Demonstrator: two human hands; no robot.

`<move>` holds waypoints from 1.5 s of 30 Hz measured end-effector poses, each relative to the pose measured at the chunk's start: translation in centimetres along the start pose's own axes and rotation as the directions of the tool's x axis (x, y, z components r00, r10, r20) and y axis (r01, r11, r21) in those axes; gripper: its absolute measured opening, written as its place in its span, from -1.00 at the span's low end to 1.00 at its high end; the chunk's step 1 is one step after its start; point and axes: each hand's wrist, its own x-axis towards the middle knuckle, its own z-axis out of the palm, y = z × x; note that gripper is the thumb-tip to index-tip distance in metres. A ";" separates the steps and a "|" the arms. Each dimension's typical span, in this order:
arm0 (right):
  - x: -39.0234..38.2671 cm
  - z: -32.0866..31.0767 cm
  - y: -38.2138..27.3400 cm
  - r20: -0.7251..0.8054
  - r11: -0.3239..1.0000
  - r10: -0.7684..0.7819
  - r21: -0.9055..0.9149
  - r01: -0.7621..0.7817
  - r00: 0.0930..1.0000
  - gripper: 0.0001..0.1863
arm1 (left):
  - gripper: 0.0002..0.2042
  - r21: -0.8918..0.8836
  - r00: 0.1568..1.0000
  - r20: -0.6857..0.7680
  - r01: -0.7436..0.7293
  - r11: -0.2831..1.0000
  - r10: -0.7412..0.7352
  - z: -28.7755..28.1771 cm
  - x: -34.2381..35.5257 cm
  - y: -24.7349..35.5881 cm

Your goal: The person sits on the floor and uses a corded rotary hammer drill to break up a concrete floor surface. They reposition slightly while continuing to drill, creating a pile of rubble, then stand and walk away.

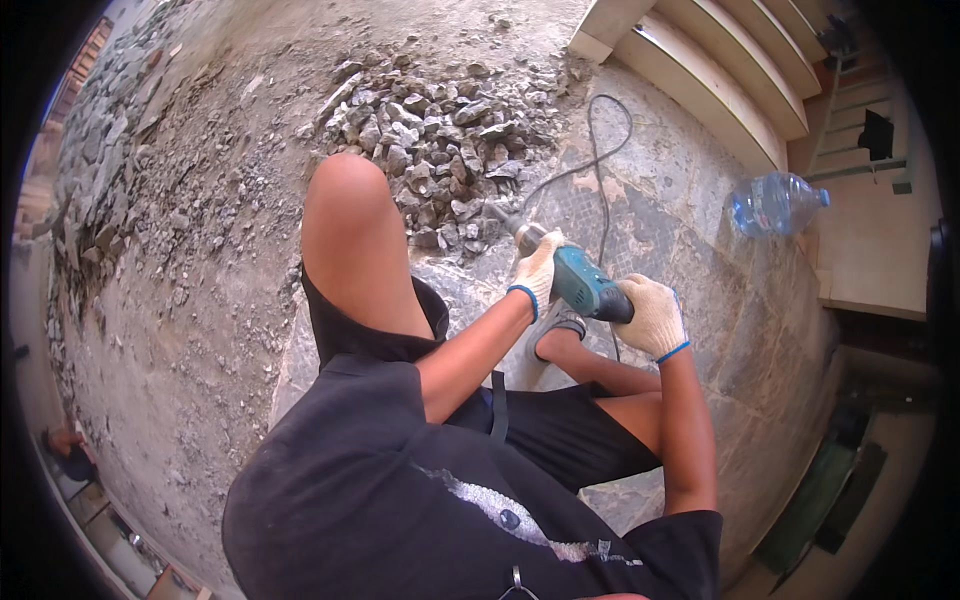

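A teal hammer drill (590,284) with a black rear handle and a metal front end lies across both my hands, pointing forward and to the left. My left hand (541,268), in a cream knit glove with a blue cuff, is closed around the front of its body. At the back, my right hand (652,314), gloved the same way, grips the handle. The tool's tip (497,212) reaches the near edge of a heap of broken grey stone (430,130). Whether the tip touches a stone I cannot tell.
A dark power cord (590,160) loops over the worn tiled floor (690,250) beyond the drill. To the right, a big clear plastic bottle (775,204) lies on its side near pale steps (715,75). Loose gravel (200,220) covers the left. A person (70,453) is at the far-left edge.
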 end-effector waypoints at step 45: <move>0.5 -1.4 -6.4 0.268 0.979 0.199 -0.085 -0.183 0.943 -0.30 | -0.54 -0.064 0.934 0.094 0.350 0.935 -0.344 -3.6 -2.9 0.5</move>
